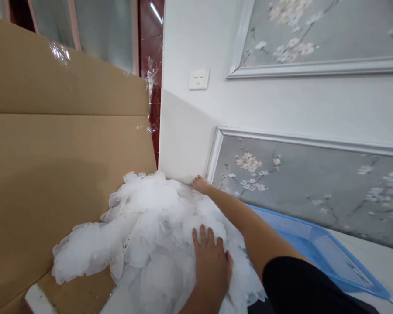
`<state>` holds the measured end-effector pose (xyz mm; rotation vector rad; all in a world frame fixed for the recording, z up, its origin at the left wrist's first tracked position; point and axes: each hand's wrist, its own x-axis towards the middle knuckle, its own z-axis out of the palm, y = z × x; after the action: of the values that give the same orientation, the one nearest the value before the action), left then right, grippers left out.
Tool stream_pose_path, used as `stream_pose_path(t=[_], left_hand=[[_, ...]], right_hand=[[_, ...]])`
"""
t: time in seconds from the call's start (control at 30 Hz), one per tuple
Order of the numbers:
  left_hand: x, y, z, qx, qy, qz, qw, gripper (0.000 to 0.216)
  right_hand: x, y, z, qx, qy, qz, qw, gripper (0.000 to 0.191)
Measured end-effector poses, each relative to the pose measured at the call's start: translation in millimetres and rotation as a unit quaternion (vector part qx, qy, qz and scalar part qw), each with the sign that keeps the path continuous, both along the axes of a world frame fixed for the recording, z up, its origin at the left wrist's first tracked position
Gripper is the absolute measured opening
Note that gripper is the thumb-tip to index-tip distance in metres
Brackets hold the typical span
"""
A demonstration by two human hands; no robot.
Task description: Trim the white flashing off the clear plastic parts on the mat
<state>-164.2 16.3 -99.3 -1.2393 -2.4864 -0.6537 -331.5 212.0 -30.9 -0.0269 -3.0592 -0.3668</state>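
Observation:
A heap of thin white translucent sheets [144, 226] lies in the corner between a large cardboard panel and the wall. My left hand [212, 261] rests flat on the near side of the heap, palm down with its fingers stretched out. My right arm, in a black sleeve, reaches across the heap to its far edge by the wall. There my right hand [201, 184] touches the sheets; its fingers dip behind the heap and are hidden.
A tall brown cardboard panel [52, 148] with bits of clear tape stands on the left. A blue mesh plastic tray [327, 253] lies to the right along the wall. The wall has grey floral panels [314, 187] and a white socket [199, 79].

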Motion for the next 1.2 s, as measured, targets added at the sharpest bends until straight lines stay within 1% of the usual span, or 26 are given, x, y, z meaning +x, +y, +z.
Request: stream_pose_path(t=[0.03,0.1,0.17,0.2,0.27,0.33,0.37,0.4,0.47,0.5,0.57,0.63,0.7,0.77,0.8,0.9,0.97,1.0,1.03,1.1,1.13,1.2], left_hand=[[-0.4,0.2,-0.1,0.006,0.000,0.005,1.000,0.029],[-1.7,1.1,0.0,0.021,0.005,0.027,0.999,0.042],[-3.9,1.9,1.0,0.027,0.015,0.054,0.998,0.055],[-5.3,2.1,2.5,0.020,0.020,0.063,0.998,0.056],[-8.4,2.6,8.0,-0.010,0.029,0.055,0.998,0.047],[-11.5,3.7,17.4,-0.042,0.031,0.043,0.998,0.031],[-12.7,4.6,23.3,-0.053,0.032,0.038,0.997,0.026],[-13.6,5.9,29.6,-0.062,0.030,0.029,0.997,0.023],[-13.5,9.2,41.6,-0.062,0.022,-0.001,0.998,0.024],[-12.1,11.0,46.5,-0.060,0.020,-0.016,0.998,0.025],[-6.0,14.6,52.4,-0.052,0.019,-0.044,0.997,0.026],[5.1,17.4,52.5,-0.035,0.039,-0.107,0.993,0.028],[19.9,19.0,47.8,-0.037,0.063,-0.144,0.987,0.027],[35.1,20.1,41.5,-0.043,0.088,-0.156,0.983,0.026],[41.9,21.1,38.9,-0.042,0.098,-0.160,0.981,0.027],[56.6,28.8,36.4,-0.047,0.089,-0.209,0.973,0.029],[62.4,38.9,39.3,-0.090,0.037,-0.256,0.962,0.029],[64.9,45.0,41.7,-0.119,0.000,-0.281,0.952,0.028],[67.3,51.2,44.5,-0.143,-0.044,-0.304,0.941,0.028],[72.9,62.7,49.8,-0.161,-0.132,-0.343,0.916,0.025],[76.1,67.1,51.8,-0.158,-0.165,-0.357,0.906,0.023],[82.4,72.3,52.7,-0.146,-0.203,-0.366,0.896,0.020]], right_hand=[[6.9,-3.4,2.8,-0.014,0.005,-0.016,1.000,0.027],[26.8,-11.8,8.5,-0.047,0.017,-0.041,0.998,0.032],[57.4,-20.4,14.4,-0.086,0.030,-0.053,0.994,0.040],[77.0,-24.2,17.3,-0.107,0.036,-0.055,0.992,0.041],[123.8,-29.5,22.2,-0.147,0.050,-0.057,0.986,0.037],[177.6,-32.6,24.0,-0.197,0.058,-0.060,0.977,0.029],[205.2,-33.8,23.1,-0.238,0.062,-0.060,0.967,0.025],[232.3,-34.9,20.5,-0.300,0.070,-0.059,0.950,0.021],[281.7,-36.8,10.6,-0.405,0.095,-0.083,0.906,0.019],[303.1,-37.3,3.6,-0.442,0.113,-0.106,0.884,0.019],[338.5,-35.8,-12.9,-0.471,0.144,-0.161,0.855,0.019],[365.3,-30.5,-29.0,-0.484,0.167,-0.205,0.834,0.017],[386.6,-22.2,-41.8,-0.494,0.182,-0.241,0.815,0.015],[405.0,-13.1,-50.8,-0.504,0.212,-0.266,0.794,0.012],[413.3,-9.0,-54.4,-0.513,0.228,-0.267,0.783,0.014],[433.6,-1.2,-64.6,-0.575,0.251,-0.221,0.747,0.038],[441.8,-0.1,-72.1,-0.614,0.259,-0.189,0.721,0.050],[444.0,-0.4,-75.9,-0.623,0.273,-0.182,0.710,0.055],[445.1,-0.9,-79.4,-0.625,0.294,-0.182,0.700,0.061],[445.4,-2.2,-84.2,-0.616,0.344,-0.199,0.680,0.070],[445.2,-2.7,-85.0,-0.609,0.363,-0.210,0.674,0.070],[446.2,-3.2,-82.4,-0.589,0.384,-0.221,0.676,0.060]])
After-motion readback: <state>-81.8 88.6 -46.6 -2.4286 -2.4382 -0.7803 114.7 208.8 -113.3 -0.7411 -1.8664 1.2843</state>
